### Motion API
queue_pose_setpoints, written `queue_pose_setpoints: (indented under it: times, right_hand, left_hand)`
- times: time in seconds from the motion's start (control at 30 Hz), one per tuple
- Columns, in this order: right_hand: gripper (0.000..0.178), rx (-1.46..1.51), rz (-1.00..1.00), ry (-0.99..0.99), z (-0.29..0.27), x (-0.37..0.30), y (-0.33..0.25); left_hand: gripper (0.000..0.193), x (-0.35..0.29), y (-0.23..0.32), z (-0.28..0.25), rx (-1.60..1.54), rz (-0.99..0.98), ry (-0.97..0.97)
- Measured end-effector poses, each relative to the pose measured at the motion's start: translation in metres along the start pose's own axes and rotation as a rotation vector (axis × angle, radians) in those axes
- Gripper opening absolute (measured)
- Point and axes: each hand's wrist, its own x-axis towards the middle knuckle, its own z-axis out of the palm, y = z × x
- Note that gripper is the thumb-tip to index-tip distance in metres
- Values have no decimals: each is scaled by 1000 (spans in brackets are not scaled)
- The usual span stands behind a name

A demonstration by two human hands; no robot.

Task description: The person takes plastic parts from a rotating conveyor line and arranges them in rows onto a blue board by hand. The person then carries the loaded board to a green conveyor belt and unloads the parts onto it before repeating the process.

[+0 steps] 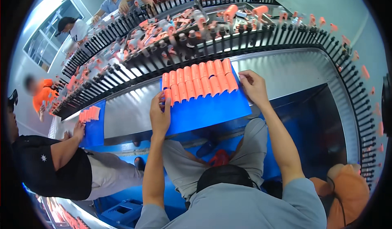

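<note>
Two rows of orange curved plastic shells point(198, 85) lie side by side on a blue mat point(208, 116) in front of me. At the left end of the near row, my left hand point(160, 111) has its thumb and fingers closed about the end orange plastic shell point(168, 93). Beyond the right end of the rows is my right hand point(254, 86), its fingers loosely bent and apart with nothing seen between them. It hovers beside the mat's right edge.
The mat lies on a metal bench point(130, 106). Behind it stands a curved rack of black posts point(222, 45), some with orange parts on top. Trays of loose orange parts point(157, 35) lie beyond. At left a co-worker point(61, 159) handles similar shells; other people are farther off.
</note>
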Motion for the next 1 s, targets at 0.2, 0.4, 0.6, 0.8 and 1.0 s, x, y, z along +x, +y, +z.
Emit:
queue_pose_setpoints:
  times: [0.2,0.4,0.6,0.8,1.0]
  right_hand:
    - [22,-19,-8,-62,-5,7,-10]
    - [27,-27,32,-41,-3,6,-12]
    - [34,-365,-585,167,-6,88,-121]
    - [35,-744,-872,-419,18,205,-212]
    - [40,-936,-823,-586,82,225,-247]
  left_hand:
    - [43,6,10,-4,9,61,-57]
    - [44,7,2,-22,-127,39,-136]
    - [38,6,-25,-29,-338,-106,66]
    - [38,8,-36,-42,-411,-178,59]
    - [35,0,-43,-48,-455,-185,70]
